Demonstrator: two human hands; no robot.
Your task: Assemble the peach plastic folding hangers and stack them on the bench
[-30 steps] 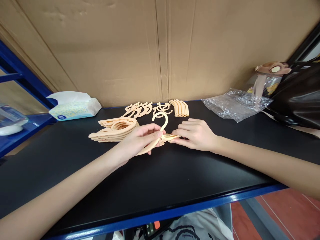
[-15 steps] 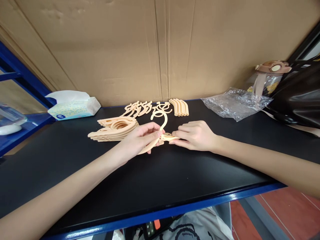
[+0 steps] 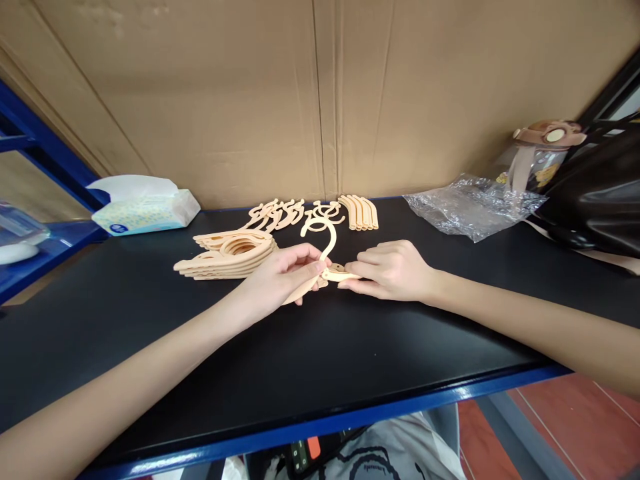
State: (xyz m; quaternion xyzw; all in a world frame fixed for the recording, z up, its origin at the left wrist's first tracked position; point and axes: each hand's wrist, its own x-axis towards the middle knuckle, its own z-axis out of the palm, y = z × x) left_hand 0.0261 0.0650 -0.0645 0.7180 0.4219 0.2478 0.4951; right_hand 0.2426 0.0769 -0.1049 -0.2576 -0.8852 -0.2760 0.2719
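Note:
Between my hands, above the black tabletop, is a cream plastic folding hanger (image 3: 329, 241) with its curved hook pointing up. My left hand (image 3: 293, 270) is closed around the hook's base and one arm, which slants down to the left. With thumb and fingers, my right hand (image 3: 383, 272) pinches the other arm piece (image 3: 341, 274) near the central joint. My fingers partly hide the joint. Just left of my left hand lies a stack of folded cream hangers (image 3: 225, 257). Behind my hands rest loose hook pieces (image 3: 280, 215) and a row of curved arm pieces (image 3: 359, 212).
A tissue pack (image 3: 145, 207) sits at the back left. Crumpled clear plastic (image 3: 470, 207), a bottle (image 3: 543, 157) and a black bag (image 3: 595, 193) are at the right. Cardboard (image 3: 225, 100) stands along the back; a blue edge (image 3: 320, 427) borders the table's front.
The right-hand arm piece has shifted slightly at the joint, under the pinch of my right hand. Both hands keep their hold, and the view has moved a little.

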